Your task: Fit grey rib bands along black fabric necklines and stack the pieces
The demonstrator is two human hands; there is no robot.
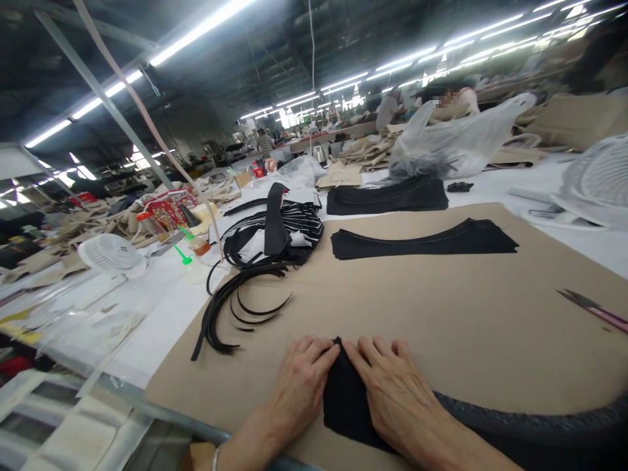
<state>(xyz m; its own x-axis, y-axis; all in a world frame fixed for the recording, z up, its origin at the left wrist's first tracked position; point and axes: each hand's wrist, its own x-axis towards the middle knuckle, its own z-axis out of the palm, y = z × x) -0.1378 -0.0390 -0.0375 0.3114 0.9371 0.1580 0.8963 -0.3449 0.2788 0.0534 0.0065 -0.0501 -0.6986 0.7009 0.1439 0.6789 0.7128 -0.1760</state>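
A curved black fabric piece (346,405) lies on the tan sheet (392,301) close to the front edge of the table. My left hand (305,373) grips its far left corner between thumb and fingers. Across from it, my right hand (390,383) rests over the piece, thumb and fingers closed on the same far edge, almost meeting my left fingertips. To the right, the piece sweeps under my right forearm and out of view. Further back, a flat stack of similar black pieces (424,241) lies on the sheet.
Thin black strips (216,314) curl at the left, below a striped black bundle (299,229). Scissors (593,307) lie at the right. Another black stack (387,196), a plastic bag (456,137), green-capped bottles (185,258) and small white fans (110,254) stand behind.
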